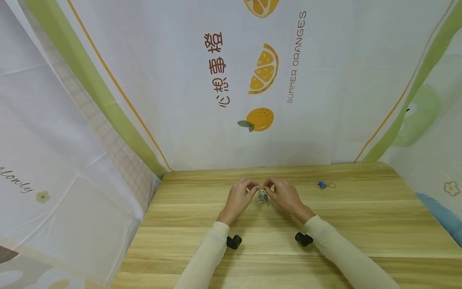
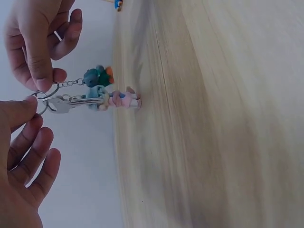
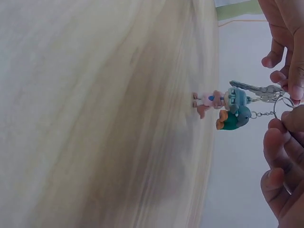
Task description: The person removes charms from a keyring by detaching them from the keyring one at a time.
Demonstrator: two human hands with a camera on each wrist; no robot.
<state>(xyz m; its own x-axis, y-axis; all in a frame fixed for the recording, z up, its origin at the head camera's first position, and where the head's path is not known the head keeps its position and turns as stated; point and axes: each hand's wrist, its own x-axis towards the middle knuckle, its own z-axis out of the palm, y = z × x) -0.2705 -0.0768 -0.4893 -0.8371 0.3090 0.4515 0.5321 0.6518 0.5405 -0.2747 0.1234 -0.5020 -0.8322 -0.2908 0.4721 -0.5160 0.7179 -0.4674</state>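
Observation:
Above the middle of the table, my left hand (image 1: 238,197) and right hand (image 1: 286,196) pinch one metal key ring (image 3: 276,113) between thumbs and fingertips, from opposite sides. From the ring hang silver keys (image 2: 60,105) and two small figures on chains. One figure (image 3: 232,118) is teal and green with orange feet; the other (image 2: 124,99) is pink and blue with a pale teal top. In the left wrist view, the left hand is lower and the right hand upper. Fingers hide part of the ring.
A blue figure keychain (image 1: 321,185) with its own ring lies on the table at the back right. The wooden table (image 1: 180,241) meets a white printed curtain (image 1: 187,132) at its far edge. A black wrist camera (image 1: 234,242) sits below each wrist.

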